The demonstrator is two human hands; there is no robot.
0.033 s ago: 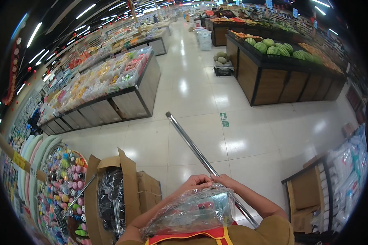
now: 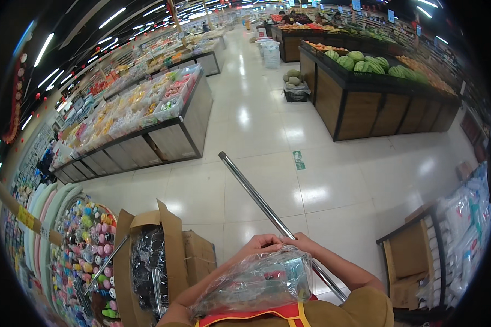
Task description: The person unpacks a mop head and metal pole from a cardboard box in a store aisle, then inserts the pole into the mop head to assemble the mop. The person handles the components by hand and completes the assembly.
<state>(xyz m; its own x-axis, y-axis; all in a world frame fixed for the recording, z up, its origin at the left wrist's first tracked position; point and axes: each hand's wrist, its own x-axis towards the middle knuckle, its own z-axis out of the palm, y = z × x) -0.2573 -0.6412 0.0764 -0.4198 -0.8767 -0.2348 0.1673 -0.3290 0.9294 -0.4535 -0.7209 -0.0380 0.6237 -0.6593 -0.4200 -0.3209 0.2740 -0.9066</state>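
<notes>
Much crowds you on both sides

The wood-panelled fruit counter [image 2: 360, 114] stands ahead right, the packaged-goods counter [image 2: 166, 144] ahead left, an open carton [image 2: 173, 240] beside your left arm. The metal pole [image 2: 256, 195] slants past your right hand [image 2: 303, 244], its tip slightly lower than before. Your left hand [image 2: 264, 243] meets it above the clear-wrapped package [image 2: 256, 286] against your torso; I cannot tell what either grip clenches.

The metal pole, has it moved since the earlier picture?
No, the metal pole has not noticeably moved: its tip still appears left of the green floor sign.
</notes>
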